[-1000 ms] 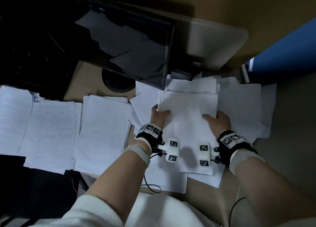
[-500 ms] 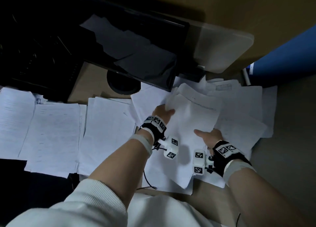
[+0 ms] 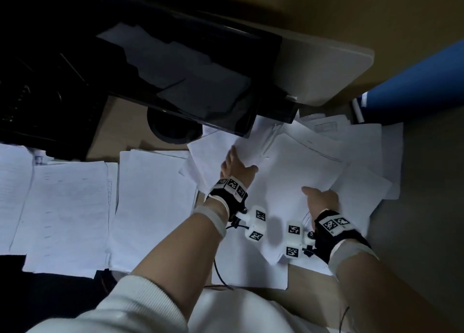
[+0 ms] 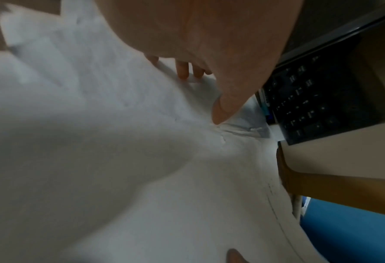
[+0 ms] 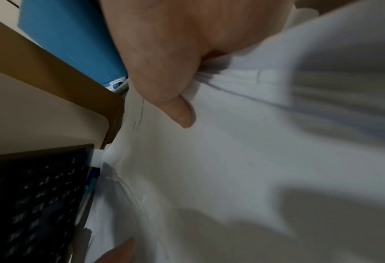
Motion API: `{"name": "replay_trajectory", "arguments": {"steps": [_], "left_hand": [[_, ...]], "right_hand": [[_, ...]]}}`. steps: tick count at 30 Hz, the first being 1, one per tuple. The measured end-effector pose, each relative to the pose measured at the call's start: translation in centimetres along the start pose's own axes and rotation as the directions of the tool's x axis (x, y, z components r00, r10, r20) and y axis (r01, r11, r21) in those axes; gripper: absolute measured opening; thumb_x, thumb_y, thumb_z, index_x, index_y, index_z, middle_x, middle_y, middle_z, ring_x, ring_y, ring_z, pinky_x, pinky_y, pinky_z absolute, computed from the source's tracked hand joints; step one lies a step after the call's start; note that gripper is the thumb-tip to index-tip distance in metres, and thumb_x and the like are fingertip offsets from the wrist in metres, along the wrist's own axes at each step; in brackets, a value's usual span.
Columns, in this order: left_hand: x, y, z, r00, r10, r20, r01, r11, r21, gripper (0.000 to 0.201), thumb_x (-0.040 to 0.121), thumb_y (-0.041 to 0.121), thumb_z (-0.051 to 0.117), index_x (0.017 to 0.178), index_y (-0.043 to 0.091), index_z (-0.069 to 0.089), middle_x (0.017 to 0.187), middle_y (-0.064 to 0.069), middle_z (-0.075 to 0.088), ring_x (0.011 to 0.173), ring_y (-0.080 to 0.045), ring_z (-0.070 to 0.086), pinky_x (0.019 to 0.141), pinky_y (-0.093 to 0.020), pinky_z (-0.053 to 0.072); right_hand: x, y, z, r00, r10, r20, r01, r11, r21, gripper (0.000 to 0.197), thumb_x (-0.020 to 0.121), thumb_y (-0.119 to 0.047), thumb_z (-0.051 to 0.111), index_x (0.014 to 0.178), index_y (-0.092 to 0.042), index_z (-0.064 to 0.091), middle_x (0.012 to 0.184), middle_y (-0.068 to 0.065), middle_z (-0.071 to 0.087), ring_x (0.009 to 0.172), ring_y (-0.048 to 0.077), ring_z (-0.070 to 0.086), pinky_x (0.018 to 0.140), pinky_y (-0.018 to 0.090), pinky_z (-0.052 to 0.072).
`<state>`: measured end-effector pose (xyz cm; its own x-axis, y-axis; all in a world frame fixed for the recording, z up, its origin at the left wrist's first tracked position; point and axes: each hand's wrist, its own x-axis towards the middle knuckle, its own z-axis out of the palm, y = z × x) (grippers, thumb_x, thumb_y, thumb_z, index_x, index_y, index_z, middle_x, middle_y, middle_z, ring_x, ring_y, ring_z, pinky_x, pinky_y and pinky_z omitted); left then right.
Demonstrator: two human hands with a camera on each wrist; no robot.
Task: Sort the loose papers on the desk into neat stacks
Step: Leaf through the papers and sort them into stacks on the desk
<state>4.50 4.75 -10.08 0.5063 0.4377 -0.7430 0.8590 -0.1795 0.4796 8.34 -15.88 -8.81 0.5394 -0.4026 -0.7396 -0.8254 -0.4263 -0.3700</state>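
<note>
A bundle of white sheets (image 3: 296, 172) is lifted and tilted over a loose pile of papers (image 3: 359, 147) at the desk's right. My left hand (image 3: 237, 165) grips the bundle's left edge, thumb on top (image 4: 222, 110), fingers underneath. My right hand (image 3: 320, 198) pinches the bundle's right near edge, thumb pressed on top (image 5: 177, 108), and the sheets fan out under it. Two flatter stacks lie to the left: one in the middle (image 3: 153, 207) and another further left (image 3: 67, 214).
A dark monitor (image 3: 195, 79) hangs over the pile's far edge, its round base (image 3: 173, 127) on the wooden desk. A black keyboard (image 4: 322, 99) lies behind the papers. A blue panel (image 3: 421, 79) stands at the right. More sheets (image 3: 12, 187) lie at the far left.
The bundle has been lifted and turned clockwise, its far end swinging right. My right hand slid back toward me along its edge; my left hand moved forward toward the monitor.
</note>
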Motion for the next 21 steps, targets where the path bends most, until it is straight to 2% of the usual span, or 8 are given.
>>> {"name": "replay_trajectory", "arguments": {"steps": [5,8,10,11,13,15,19,21], "left_hand": [[-1.6,0.2,3.0,0.989,0.008,0.151,0.045,0.938,-0.343,0.102,0.079,0.016,0.073,0.159,0.019,0.009,0.161,-0.01,0.023,0.145,-0.034,0.029,0.117,-0.046,0.03],[-3.3,0.0,5.0,0.961,0.059,0.269,0.073,0.886,-0.458,0.088,0.091,0.002,0.064,0.159,0.014,0.009,0.161,-0.005,0.025,0.143,-0.026,0.035,0.113,-0.034,0.033],[-4.2,-0.3,5.8,0.956,0.079,0.284,0.075,0.866,-0.494,0.085,0.093,0.002,0.062,0.159,0.013,0.01,0.162,-0.007,0.026,0.144,-0.025,0.034,0.112,-0.034,0.033],[-4.5,-0.6,5.9,0.969,0.082,0.235,0.04,0.879,-0.476,0.085,0.091,0.006,0.065,0.158,0.014,0.013,0.16,-0.01,0.028,0.143,-0.027,0.035,0.113,-0.036,0.034],[-5.1,-1.1,5.2,0.996,0.084,0.039,-0.07,0.956,-0.285,0.084,0.085,0.021,0.066,0.157,0.019,0.022,0.158,-0.009,0.032,0.143,-0.03,0.034,0.115,-0.043,0.032],[-5.4,-1.7,4.2,0.992,0.073,-0.106,-0.081,0.994,-0.075,0.079,0.089,0.022,0.064,0.157,0.026,0.023,0.164,-0.003,0.019,0.149,-0.029,0.019,0.119,-0.049,0.025],[-4.2,-1.6,2.3,0.992,0.034,-0.12,-0.021,0.994,0.103,0.078,0.093,0.023,0.06,0.158,0.03,0.018,0.167,0.003,-0.001,0.153,-0.026,-0.003,0.122,-0.051,0.014],[-3.0,-1.2,1.8,0.995,0.03,-0.094,-0.013,0.983,0.185,0.08,0.092,0.027,0.06,0.158,0.029,0.017,0.167,0.003,-0.001,0.153,-0.027,-0.005,0.123,-0.05,0.012]], "right_hand": [[-1.1,0.2,-2.6,0.996,-0.063,-0.059,0.071,0.987,0.144,0.069,0.089,-0.023,0.071,0.145,0.002,0.039,0.145,0.016,0.049,0.129,0.032,0.051,0.108,0.035,0.039],[-0.8,1.3,-4.6,0.99,-0.101,-0.098,0.114,0.984,0.14,0.058,0.092,-0.02,0.065,0.143,-0.002,0.043,0.141,0.012,0.053,0.127,0.032,0.052,0.107,0.034,0.039],[-0.5,2.4,-5.6,0.983,-0.142,-0.115,0.154,0.982,0.108,0.052,0.093,-0.016,0.061,0.141,-0.005,0.047,0.139,0.012,0.055,0.125,0.033,0.054,0.105,0.034,0.041],[-0.4,2.9,-6.0,0.981,-0.156,-0.116,0.166,0.983,0.083,0.052,0.093,-0.014,0.059,0.142,-0.004,0.046,0.14,0.014,0.054,0.125,0.034,0.053,0.105,0.034,0.041],[-0.2,3.8,-6.4,0.984,-0.146,-0.099,0.149,0.989,0.018,0.057,0.093,-0.012,0.056,0.146,-0.001,0.038,0.143,0.017,0.05,0.126,0.036,0.052,0.107,0.038,0.041],[-0.2,4.5,-6.5,0.992,-0.112,-0.061,0.11,0.993,-0.031,0.055,0.093,-0.01,0.053,0.145,0.0,0.039,0.139,0.018,0.053,0.116,0.032,0.056,0.1,0.036,0.044],[0.4,5.1,-6.1,0.995,-0.099,0.027,0.102,0.984,-0.145,0.022,0.094,-0.008,0.051,0.116,-0.005,0.05,0.114,0.015,0.056,0.096,0.025,0.051,0.08,0.028,0.037],[0.8,5.1,-5.6,0.993,-0.103,0.05,0.111,0.973,-0.203,0.032,0.094,-0.009,0.051,0.124,0.002,0.052,0.119,0.019,0.058,0.105,0.032,0.056,0.079,0.029,0.036]]}}
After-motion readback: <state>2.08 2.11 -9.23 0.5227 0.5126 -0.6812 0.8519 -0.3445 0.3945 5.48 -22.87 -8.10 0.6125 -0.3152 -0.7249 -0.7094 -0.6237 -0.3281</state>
